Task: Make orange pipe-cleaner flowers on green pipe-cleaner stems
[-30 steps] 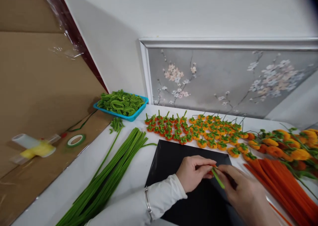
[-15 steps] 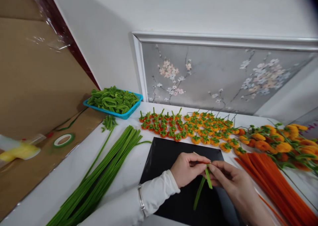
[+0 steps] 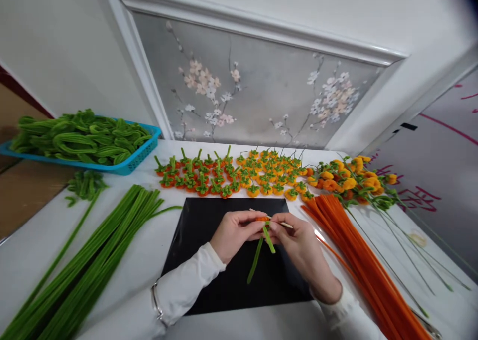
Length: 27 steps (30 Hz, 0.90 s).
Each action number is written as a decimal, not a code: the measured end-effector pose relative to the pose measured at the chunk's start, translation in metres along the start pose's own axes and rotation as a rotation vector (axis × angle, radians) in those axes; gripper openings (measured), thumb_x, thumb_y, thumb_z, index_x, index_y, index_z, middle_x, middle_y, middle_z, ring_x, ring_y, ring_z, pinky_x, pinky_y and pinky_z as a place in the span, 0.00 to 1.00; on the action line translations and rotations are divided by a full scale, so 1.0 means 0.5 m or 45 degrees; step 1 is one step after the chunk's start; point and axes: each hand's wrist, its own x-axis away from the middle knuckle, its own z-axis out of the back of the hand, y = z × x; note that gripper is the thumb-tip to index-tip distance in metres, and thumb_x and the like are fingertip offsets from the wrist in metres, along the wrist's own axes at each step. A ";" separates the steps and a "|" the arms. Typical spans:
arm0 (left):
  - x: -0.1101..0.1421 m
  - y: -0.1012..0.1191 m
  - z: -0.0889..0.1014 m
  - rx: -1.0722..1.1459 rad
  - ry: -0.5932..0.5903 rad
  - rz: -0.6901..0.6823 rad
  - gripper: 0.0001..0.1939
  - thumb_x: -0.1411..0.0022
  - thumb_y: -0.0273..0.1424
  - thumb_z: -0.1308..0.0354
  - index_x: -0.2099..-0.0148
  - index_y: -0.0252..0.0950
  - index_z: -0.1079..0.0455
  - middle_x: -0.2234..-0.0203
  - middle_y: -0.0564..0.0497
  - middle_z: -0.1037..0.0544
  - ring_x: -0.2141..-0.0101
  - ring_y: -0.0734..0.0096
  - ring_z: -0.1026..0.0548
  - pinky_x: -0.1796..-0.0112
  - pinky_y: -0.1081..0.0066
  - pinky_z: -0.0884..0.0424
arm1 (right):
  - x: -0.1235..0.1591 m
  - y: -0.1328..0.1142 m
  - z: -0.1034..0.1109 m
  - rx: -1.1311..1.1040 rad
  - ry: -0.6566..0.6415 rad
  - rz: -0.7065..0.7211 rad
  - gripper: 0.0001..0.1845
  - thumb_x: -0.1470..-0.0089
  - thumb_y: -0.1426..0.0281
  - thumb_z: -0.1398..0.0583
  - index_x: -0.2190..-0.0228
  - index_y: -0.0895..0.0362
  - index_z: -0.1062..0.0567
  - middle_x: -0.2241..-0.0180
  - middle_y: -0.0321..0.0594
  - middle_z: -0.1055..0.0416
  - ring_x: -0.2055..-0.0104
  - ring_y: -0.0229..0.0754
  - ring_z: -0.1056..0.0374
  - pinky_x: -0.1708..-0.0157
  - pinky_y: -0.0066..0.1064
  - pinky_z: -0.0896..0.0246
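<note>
Over the black mat (image 3: pixel 224 295), both hands meet with closed fingers. My left hand (image 3: pixel 232 234) pinches a small orange pipe-cleaner piece (image 3: pixel 262 219), mostly hidden by the fingers. My right hand (image 3: pixel 300 245) presses its thumb and fingers against the same piece, where a green pipe cleaner (image 3: pixel 269 240) is attached or held. One green end points down between the hands and another longer green end (image 3: pixel 255 263) hangs below. A thin pale stick (image 3: pixel 286 225) passes across the piece and out under my right fingers.
Green pipe cleaners (image 3: pixel 100 250) lie bundled at left, orange ones (image 3: pixel 354 240) at right. Behind the mat stand rows of small orange pieces with green tops (image 3: pixel 224 175). A blue basket (image 3: pixel 140 151) holds green loops. Finished-looking stemmed orange flowers (image 3: pixel 349 183) lie at the back right.
The view has swung right and the scene has shifted left. Both hands stay together on the orange piece; more of it and of the pale stick now shows.
</note>
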 end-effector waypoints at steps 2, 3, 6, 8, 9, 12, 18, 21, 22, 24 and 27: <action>0.003 -0.001 -0.003 -0.013 0.004 0.029 0.19 0.53 0.35 0.32 0.58 0.30 0.23 0.66 0.45 0.19 0.66 0.62 0.20 0.59 0.62 0.24 | 0.002 -0.002 -0.002 -0.006 0.008 -0.004 0.20 0.59 0.55 0.33 0.73 0.58 0.28 0.77 0.36 0.28 0.76 0.40 0.29 0.74 0.31 0.29; 0.004 -0.001 -0.004 -0.007 0.004 0.044 0.19 0.52 0.35 0.32 0.58 0.30 0.23 0.66 0.44 0.19 0.66 0.62 0.20 0.60 0.62 0.24 | 0.003 -0.002 -0.002 -0.005 0.003 -0.001 0.19 0.59 0.55 0.33 0.73 0.58 0.28 0.77 0.36 0.28 0.76 0.39 0.30 0.75 0.31 0.30; 0.007 0.002 -0.009 0.052 0.002 0.079 0.19 0.52 0.35 0.32 0.58 0.30 0.24 0.67 0.44 0.19 0.68 0.63 0.20 0.64 0.65 0.23 | 0.002 0.001 0.000 0.059 0.004 0.077 0.16 0.56 0.57 0.35 0.73 0.58 0.27 0.78 0.35 0.30 0.77 0.37 0.32 0.78 0.27 0.35; 0.007 0.005 -0.011 0.078 0.015 0.101 0.19 0.52 0.35 0.32 0.59 0.30 0.24 0.69 0.45 0.20 0.70 0.66 0.21 0.67 0.69 0.24 | -0.001 0.004 0.003 0.165 0.015 0.183 0.13 0.54 0.60 0.35 0.74 0.58 0.26 0.79 0.35 0.31 0.77 0.36 0.34 0.78 0.25 0.38; 0.007 0.007 -0.011 0.080 0.027 0.111 0.19 0.53 0.35 0.31 0.59 0.30 0.24 0.70 0.45 0.20 0.71 0.67 0.21 0.69 0.71 0.24 | -0.002 0.006 0.005 0.228 0.015 0.235 0.12 0.54 0.61 0.36 0.74 0.58 0.26 0.78 0.35 0.31 0.77 0.36 0.35 0.78 0.25 0.38; 0.004 0.008 -0.008 0.073 0.053 0.156 0.19 0.55 0.35 0.30 0.60 0.31 0.23 0.73 0.47 0.20 0.77 0.74 0.23 0.73 0.75 0.25 | -0.007 0.006 0.015 0.408 -0.016 0.336 0.09 0.53 0.64 0.37 0.75 0.57 0.26 0.77 0.36 0.30 0.76 0.37 0.35 0.76 0.26 0.39; 0.000 0.007 0.001 -0.001 -0.018 0.138 0.17 0.52 0.36 0.32 0.61 0.33 0.23 0.73 0.49 0.20 0.78 0.76 0.24 0.73 0.76 0.25 | -0.006 -0.014 0.037 0.769 -0.133 0.496 0.02 0.50 0.72 0.39 0.71 0.55 0.24 0.73 0.36 0.27 0.73 0.37 0.32 0.73 0.26 0.38; 0.000 0.010 0.002 -0.069 -0.061 0.069 0.16 0.51 0.36 0.33 0.60 0.32 0.23 0.74 0.49 0.21 0.77 0.76 0.24 0.73 0.76 0.25 | -0.003 -0.023 0.040 0.871 -0.146 0.586 0.06 0.49 0.74 0.40 0.70 0.54 0.24 0.72 0.35 0.26 0.72 0.37 0.31 0.70 0.26 0.37; 0.000 0.011 0.002 -0.092 -0.071 0.070 0.16 0.51 0.36 0.33 0.60 0.32 0.22 0.75 0.49 0.21 0.77 0.75 0.24 0.73 0.76 0.25 | -0.001 -0.025 0.040 0.892 -0.146 0.614 0.06 0.49 0.75 0.41 0.70 0.54 0.24 0.72 0.35 0.26 0.71 0.37 0.31 0.70 0.26 0.36; 0.001 0.013 0.002 -0.128 -0.080 0.099 0.17 0.51 0.36 0.33 0.61 0.31 0.22 0.75 0.49 0.20 0.77 0.74 0.24 0.73 0.75 0.24 | 0.001 -0.029 0.038 0.923 -0.163 0.676 0.08 0.48 0.77 0.42 0.69 0.54 0.24 0.71 0.35 0.26 0.70 0.37 0.30 0.69 0.26 0.36; 0.000 0.013 0.002 -0.173 -0.088 0.117 0.17 0.52 0.37 0.33 0.61 0.31 0.22 0.75 0.49 0.20 0.77 0.73 0.23 0.72 0.74 0.23 | 0.004 -0.033 0.035 0.968 -0.185 0.745 0.09 0.47 0.77 0.43 0.70 0.54 0.24 0.72 0.36 0.27 0.71 0.36 0.30 0.70 0.25 0.36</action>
